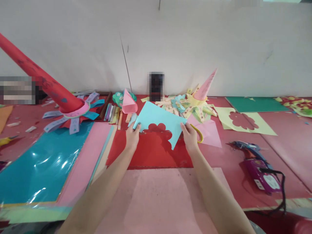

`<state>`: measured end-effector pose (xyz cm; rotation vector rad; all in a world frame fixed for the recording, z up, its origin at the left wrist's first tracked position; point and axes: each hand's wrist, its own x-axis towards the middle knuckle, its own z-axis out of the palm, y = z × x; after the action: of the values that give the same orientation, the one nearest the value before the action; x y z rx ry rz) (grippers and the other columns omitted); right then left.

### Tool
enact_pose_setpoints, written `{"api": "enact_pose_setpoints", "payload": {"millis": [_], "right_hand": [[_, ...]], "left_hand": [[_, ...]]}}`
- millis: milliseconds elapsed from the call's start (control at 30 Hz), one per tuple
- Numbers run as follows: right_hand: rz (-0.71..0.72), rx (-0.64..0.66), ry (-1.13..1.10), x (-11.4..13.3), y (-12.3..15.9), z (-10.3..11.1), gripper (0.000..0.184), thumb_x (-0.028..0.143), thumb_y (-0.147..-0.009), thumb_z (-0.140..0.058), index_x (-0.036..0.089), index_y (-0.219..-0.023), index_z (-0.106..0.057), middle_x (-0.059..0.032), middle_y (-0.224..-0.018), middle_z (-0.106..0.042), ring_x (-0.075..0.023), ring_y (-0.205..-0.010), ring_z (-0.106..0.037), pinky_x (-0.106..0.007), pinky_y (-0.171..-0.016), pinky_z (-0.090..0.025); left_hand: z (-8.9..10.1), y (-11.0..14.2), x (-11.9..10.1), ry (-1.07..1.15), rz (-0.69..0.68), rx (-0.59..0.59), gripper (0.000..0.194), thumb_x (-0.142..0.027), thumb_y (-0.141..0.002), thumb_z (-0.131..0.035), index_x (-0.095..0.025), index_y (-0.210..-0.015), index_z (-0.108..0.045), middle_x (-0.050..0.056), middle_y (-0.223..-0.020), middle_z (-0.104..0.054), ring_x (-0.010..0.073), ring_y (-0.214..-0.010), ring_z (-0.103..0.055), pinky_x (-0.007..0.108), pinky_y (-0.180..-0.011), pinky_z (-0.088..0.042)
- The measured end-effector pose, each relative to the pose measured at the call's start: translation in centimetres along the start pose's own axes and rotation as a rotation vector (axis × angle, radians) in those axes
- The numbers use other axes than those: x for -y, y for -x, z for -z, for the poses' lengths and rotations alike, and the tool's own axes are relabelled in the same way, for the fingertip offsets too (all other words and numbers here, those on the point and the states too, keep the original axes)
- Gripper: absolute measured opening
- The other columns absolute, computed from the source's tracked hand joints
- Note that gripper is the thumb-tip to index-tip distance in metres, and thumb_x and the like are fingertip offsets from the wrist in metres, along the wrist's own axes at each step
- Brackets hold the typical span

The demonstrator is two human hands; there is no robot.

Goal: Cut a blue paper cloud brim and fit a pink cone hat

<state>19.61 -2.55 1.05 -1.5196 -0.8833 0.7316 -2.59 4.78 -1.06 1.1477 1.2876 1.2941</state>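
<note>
In the head view, a light blue sheet of paper (158,114) with a scalloped flower-shaped cut-out along its lower edge is raised above the table. My left hand (133,136) pinches its left corner, and my right hand (190,135) grips the right side. A yellow scissor handle (200,134) shows just beyond my right hand; whether the fingers also touch it I cannot tell. Red paper (151,152) lies below the blue sheet and shows through the cut-out.
A tall red paper cone (58,91) stands at left, behind a glossy blue pack (46,162). Markers (113,113) and pink cones (206,86) line the wall. Pale yellow paper with a flower hole (265,125), a glue gun (247,145) and a purple power strip (263,177) lie right.
</note>
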Motion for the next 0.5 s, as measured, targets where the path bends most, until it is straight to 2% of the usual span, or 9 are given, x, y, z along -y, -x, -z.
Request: {"api": "enact_pose_setpoints", "payload": {"millis": [100, 200, 267, 333, 433, 500], "right_hand": [[0.03, 0.057, 0.008, 0.3, 0.1, -0.1, 0.02, 0.039, -0.073, -0.056, 0.021, -0.081, -0.055, 0.0011, -0.065, -0.053, -0.0154, -0.061, -0.048, -0.027, -0.057, -0.041], [0.074, -0.049, 0.121, 0.2, 0.0, 0.0, 0.02, 0.033, -0.072, -0.054, 0.019, -0.086, -0.055, 0.0028, -0.065, -0.053, -0.0132, -0.06, -0.048, -0.026, -0.057, -0.04], [0.077, -0.11, 0.141, 0.1, -0.1, 0.2, 0.032, 0.033, -0.074, -0.053, 0.018, -0.102, -0.056, 0.0024, -0.069, -0.057, -0.0128, -0.061, -0.05, -0.025, -0.058, -0.04], [0.071, -0.144, 0.116, 0.0, -0.1, 0.4, 0.046, 0.033, -0.077, -0.053, 0.019, -0.12, -0.051, 0.002, -0.073, -0.059, -0.0124, -0.063, -0.052, -0.024, -0.059, -0.041], [0.075, -0.193, 0.098, -0.2, -0.2, 0.7, 0.056, 0.034, -0.079, -0.053, 0.02, -0.132, -0.043, 0.0052, -0.064, -0.053, -0.0103, -0.055, -0.047, -0.023, -0.055, -0.039], [0.083, -0.196, 0.083, -0.3, -0.4, 0.7, 0.058, 0.035, -0.08, -0.053, 0.02, -0.135, -0.041, 0.0066, -0.061, -0.049, -0.009, -0.049, -0.042, -0.022, -0.05, -0.037]], "left_hand": [[0.0, 0.2, -0.3, -0.107, -0.016, -0.018, 0.036, -0.038, -0.075, -0.06, -0.017, -0.104, -0.064, 0.005, -0.088, -0.066, 0.0201, -0.076, -0.065, 0.03, -0.062, -0.056], [-0.1, 0.6, -0.7, -0.227, -0.15, -0.013, 0.041, -0.027, -0.078, -0.058, -0.021, -0.118, -0.059, 0.007, -0.12, -0.062, 0.0212, -0.099, -0.063, 0.033, -0.083, -0.053], [-0.1, 0.9, -0.9, -0.236, -0.226, 0.023, 0.053, -0.022, -0.079, -0.056, -0.025, -0.132, -0.048, 0.007, -0.132, -0.055, 0.019, -0.102, -0.062, 0.032, -0.087, -0.05], [-0.2, 1.1, -1.1, -0.25, -0.237, 0.078, 0.053, -0.021, -0.081, -0.053, -0.025, -0.134, -0.047, 0.007, -0.126, -0.06, 0.0174, -0.096, -0.064, 0.03, -0.083, -0.052], [-0.3, 1.4, -1.1, -0.346, -0.248, 0.158, 0.032, -0.02, -0.083, -0.049, -0.022, -0.111, -0.065, 0.005, -0.107, -0.07, 0.0175, -0.093, -0.064, 0.03, -0.082, -0.052], [-0.3, 1.5, -1.2, -0.42, -0.275, 0.163, 0.026, -0.019, -0.083, -0.05, -0.021, -0.1, -0.069, 0.004, -0.102, -0.071, 0.0173, -0.09, -0.064, 0.03, -0.082, -0.051]]}}
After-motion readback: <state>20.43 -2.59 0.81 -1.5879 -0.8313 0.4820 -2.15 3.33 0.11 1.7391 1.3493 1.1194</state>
